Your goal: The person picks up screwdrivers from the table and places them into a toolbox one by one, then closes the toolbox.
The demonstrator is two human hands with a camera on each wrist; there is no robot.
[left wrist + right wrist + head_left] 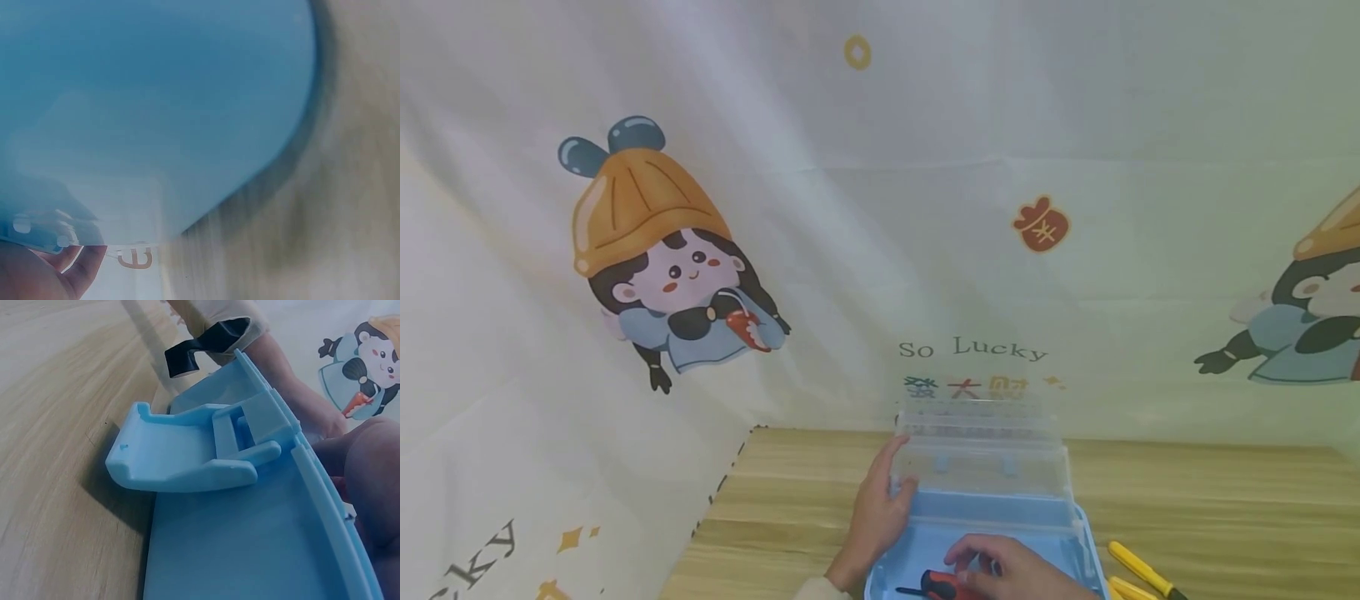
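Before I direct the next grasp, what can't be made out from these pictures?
Screwdriver: handle end not visible in the head view, lost at the right hand and bottom edge; whether that hand grips it is unclear.
Blue box: near end cut off by the bottom edge, head view; interior hidden by its walls, both wrist views.
Yellow-handled tools: partly cut off by the bottom edge, head view.

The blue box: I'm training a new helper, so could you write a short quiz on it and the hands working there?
1. True or false: the clear lid of the blue box is closed.
2. Fill in: the screwdriver at the right hand has a ____-and-black handle.
3. Which is on the lid? A) the right hand only B) the left hand only C) neither hand

Key: 1. False; 2. red; 3. B
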